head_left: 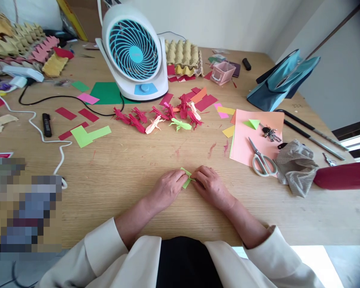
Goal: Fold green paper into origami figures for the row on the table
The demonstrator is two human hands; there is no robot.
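Note:
A small folded piece of light green paper [186, 183] lies on the wooden table between my hands. My left hand [169, 187] has its fingers closed on the paper's left side. From the right, my right hand [211, 186] pinches the same paper, fingers bent together. Farther back sits a row of folded paper figures: several red ones [136, 123], a pale peach one [154, 125] and a light green one [180, 125]. Light green sheets [82, 136] lie to the left of them.
A white fan [135, 52] stands at the back. On the right are pink paper sheets [243, 140], scissors [261, 161], keys [271, 134], a grey cloth [297, 166], a dark red bottle [345, 177] and a blue bag [267, 92]. A black marker [47, 125] lies left.

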